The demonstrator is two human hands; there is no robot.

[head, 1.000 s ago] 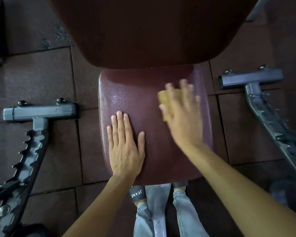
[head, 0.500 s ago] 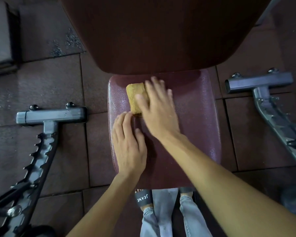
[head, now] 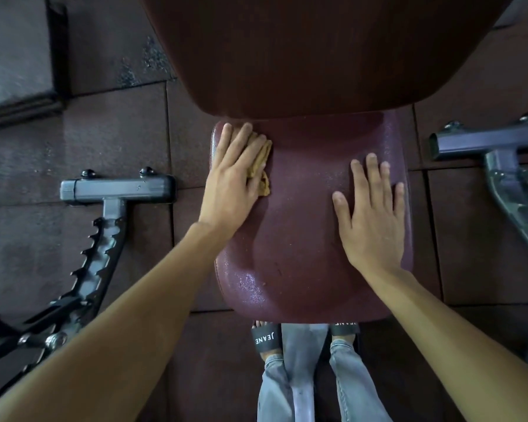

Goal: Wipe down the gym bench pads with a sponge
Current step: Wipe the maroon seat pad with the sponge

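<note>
Sponge (head: 261, 166) swapped hands: was under right hand (head: 374, 213) 0.5 s ago, now under left hand (head: 233, 181) at seat pad's (head: 302, 239) far-left corner. Right hand now flat, pad's right side.

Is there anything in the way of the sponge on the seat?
Nothing visible. The left hand presses the sponge at the seat pad's far-left corner; only the right hand rests on it, far right.

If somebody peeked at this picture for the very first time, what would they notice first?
Probably the two hands pressed on the dark red seat pad in the middle. The left hand squashes a yellow sponge into the pad's far left corner, and the right hand lies flat on the right side. Above them looms the big back pad, and a toothed metal frame sits on the floor at left.
</note>
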